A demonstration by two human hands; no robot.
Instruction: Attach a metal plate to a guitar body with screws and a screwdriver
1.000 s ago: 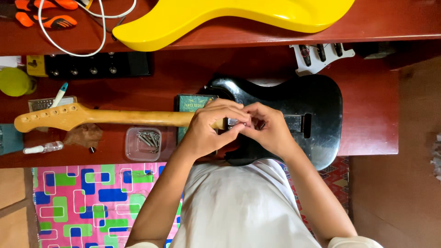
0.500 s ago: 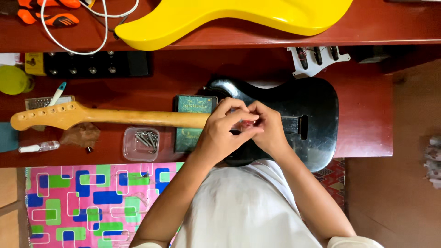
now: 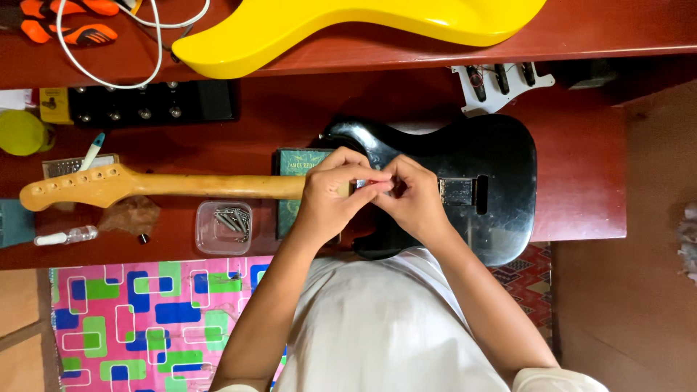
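Observation:
A black electric guitar body (image 3: pixel 494 167) with a pale wooden neck (image 3: pixel 203 186) lies flat across the red-brown table (image 3: pixel 581 189), headstock (image 3: pixel 72 186) to the left. My left hand (image 3: pixel 327 199) and my right hand (image 3: pixel 417 203) meet over the body near the neck joint. Their fingertips pinch a small part (image 3: pixel 379 181) between them; it is mostly hidden, so I cannot tell its kind. A rectangular cavity (image 3: pixel 461 191) in the body lies just right of my right hand.
A green box (image 3: pixel 298 161) sits under the neck. A clear tub of screws (image 3: pixel 223 226) and a small bottle (image 3: pixel 65 236) lie near the front edge. Behind are a yellow guitar body (image 3: pixel 348 25), white pickguard (image 3: pixel 501 83), black knobbed unit (image 3: pixel 138 105), orange pliers (image 3: pixel 65 22).
Both hands stay pressed together over the guitar body, with only small finger movements on the part. The view has drifted slightly.

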